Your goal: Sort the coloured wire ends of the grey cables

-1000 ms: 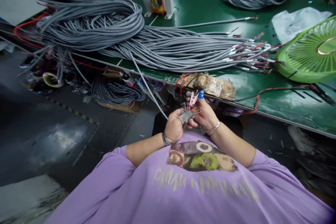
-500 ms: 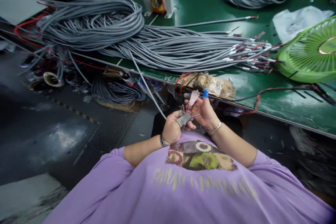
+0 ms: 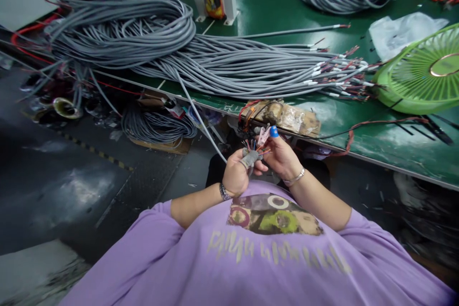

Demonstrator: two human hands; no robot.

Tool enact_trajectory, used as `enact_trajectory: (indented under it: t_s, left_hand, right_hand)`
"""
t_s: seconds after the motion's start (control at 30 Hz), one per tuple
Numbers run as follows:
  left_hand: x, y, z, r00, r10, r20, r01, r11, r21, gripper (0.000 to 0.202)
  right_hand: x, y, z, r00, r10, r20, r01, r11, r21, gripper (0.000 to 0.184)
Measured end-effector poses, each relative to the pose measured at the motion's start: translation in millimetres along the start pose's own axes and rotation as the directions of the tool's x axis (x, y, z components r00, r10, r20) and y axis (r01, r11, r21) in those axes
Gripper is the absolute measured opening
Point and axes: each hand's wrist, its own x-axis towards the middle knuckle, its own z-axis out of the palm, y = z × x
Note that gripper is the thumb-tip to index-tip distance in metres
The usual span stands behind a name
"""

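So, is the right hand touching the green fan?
Apart. The head view shows it plainly: a stretch of green tabletop lies between the right hand and the green fan.

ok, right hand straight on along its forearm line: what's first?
Past the small pink plastic clip in the right hand, likely the orange-and-black wire tangle by the green bench edge; depth unclear, might pass beneath.
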Motion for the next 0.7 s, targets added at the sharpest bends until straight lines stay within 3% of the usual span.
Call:
enact_trajectory:
  t_s: [0.33, 0.7]
  left_hand:
    - [1.8, -3.4, -0.6, 0.999, -0.047, 0.0, 0.047, 0.999, -0.011, 0.045]
    - [-5.4, -4.2, -4.9, 0.998, -0.054, 0.026, 0.054, 0.998, -0.007, 0.046]
  right_hand:
    - [4.8, -0.7, 3.7, 0.995, -0.03, -0.091, 0.035, 0.998, 0.059, 0.032]
    - [-2.2, 0.6, 3.7, 0.999, -0.005, -0.034, 0.007, 0.998, 0.061, 0.046]
